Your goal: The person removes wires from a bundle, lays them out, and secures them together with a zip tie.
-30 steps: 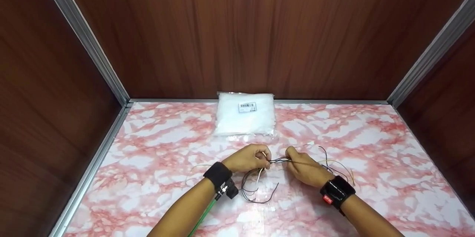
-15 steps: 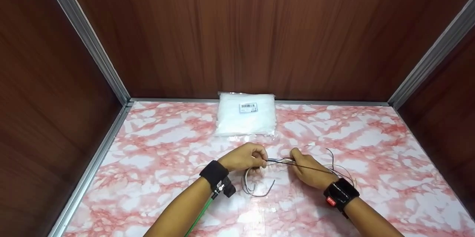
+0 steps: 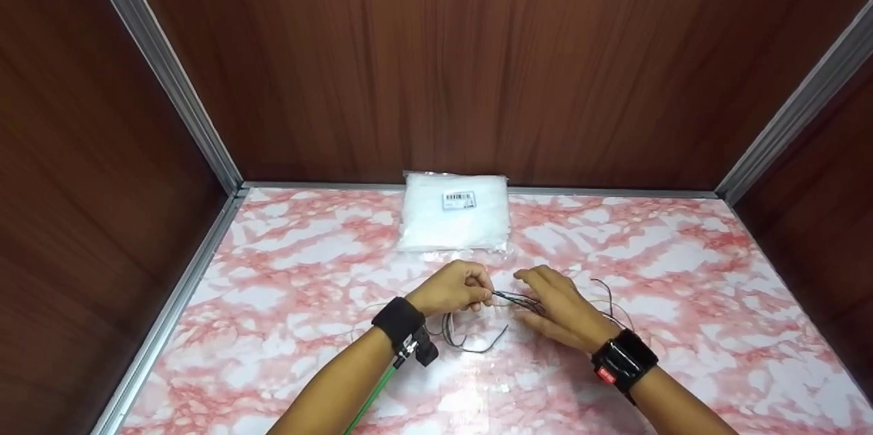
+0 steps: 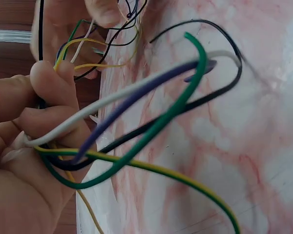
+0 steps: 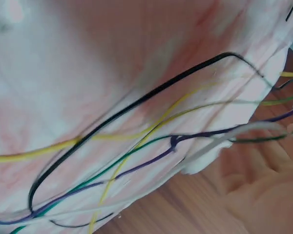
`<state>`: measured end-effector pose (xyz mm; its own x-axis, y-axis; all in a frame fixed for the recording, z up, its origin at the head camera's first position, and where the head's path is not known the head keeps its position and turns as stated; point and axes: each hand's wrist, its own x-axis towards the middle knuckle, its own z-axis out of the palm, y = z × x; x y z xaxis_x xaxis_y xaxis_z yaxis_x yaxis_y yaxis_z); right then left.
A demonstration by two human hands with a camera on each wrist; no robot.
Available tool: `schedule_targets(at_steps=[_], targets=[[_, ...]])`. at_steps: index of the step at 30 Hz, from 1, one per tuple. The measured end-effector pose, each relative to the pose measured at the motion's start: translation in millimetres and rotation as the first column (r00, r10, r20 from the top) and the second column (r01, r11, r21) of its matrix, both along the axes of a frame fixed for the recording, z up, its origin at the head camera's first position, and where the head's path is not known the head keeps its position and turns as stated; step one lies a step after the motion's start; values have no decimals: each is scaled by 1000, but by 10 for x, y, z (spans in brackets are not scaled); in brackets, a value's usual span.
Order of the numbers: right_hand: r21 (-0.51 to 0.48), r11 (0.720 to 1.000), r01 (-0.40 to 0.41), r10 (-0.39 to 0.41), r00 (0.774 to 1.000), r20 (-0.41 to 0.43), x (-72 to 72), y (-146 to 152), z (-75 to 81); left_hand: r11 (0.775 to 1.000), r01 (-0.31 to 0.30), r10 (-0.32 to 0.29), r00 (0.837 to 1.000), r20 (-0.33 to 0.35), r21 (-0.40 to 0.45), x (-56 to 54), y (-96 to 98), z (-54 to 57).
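Note:
In the head view my left hand pinches a bundle of thin electrical wires between thumb and forefinger. Close up in the left wrist view, a white wire, a purple wire, a green wire, a black wire and a yellow-green wire loop out past the fingers. My right hand is just to the right, thumb and fingers spread around the wires' other stretch. The right wrist view shows loose lengths, among them a bent black wire and a yellow wire.
A clear plastic bag with white contents and a barcode label lies behind the hands. The table top has a pink and white marbled pattern. Brown wood-grain panels with metal frame edges enclose it on three sides.
My right hand has loosened from the wires and spread its thumb and fingers. The left hand keeps its pinch nearly in place. A dark strand that crossed over the right hand no longer lies there.

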<state>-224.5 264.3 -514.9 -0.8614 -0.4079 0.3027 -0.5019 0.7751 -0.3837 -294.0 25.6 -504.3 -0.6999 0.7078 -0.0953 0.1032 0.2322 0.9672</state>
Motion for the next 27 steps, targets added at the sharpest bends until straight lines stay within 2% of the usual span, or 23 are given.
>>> schedule_targets(at_steps=[5,9,16,24,27], targets=[[-78,991,-105,96,990,-104,-18,-53,32,1000,-30,30,1000,1,-2,-9,7,-37],[-149,976,-160,134,976,-170,-33,-67,44,999,-39,39,999,-16,-2,-11,14,-71],[-311,913,-265,197,952,-235,-32,-96,23,997,-48,41,994,-103,-67,21,27,-93],[-395,883,-254,158,952,-261,-45,-123,81,995,7,-26,979,-202,-95,44,55,-82],[-415,873,-254,144,950,-277,-54,-116,142,994,7,-31,975,-221,-109,39,55,-82]])
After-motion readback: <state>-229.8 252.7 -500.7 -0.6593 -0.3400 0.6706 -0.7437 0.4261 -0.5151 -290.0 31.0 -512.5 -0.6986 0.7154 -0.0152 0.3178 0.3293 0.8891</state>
